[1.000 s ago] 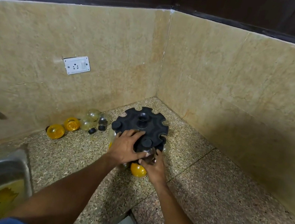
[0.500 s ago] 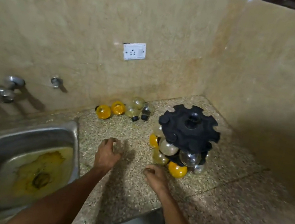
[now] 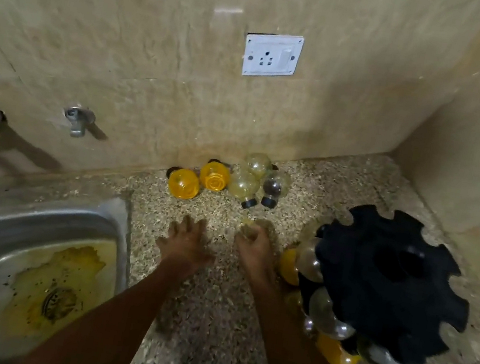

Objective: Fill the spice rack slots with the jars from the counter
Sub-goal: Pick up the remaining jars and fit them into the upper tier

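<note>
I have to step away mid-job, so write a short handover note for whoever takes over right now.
Left hand: open, fingers spread, over the counter, holding nothing.
Right hand: blurred; grip cannot be told.
Spice rack: black, right of the hands, several jars already hanging in its slots.
Loose jars: two yellow and three clearer ones lie by the wall under the socket.
Left: fetch those five and slot them in.

Both hands over speckled counter (image 3: 202, 351), blurred. Left hand (image 3: 186, 244) fingers spread; right hand (image 3: 254, 248) curled, grip unclear. Loose jars (image 3: 226, 179) clustered at counter's back edge. Black rack (image 3: 388, 281) near right corner, jars slotted. Sink (image 3: 115, 224) at left edge.
</note>
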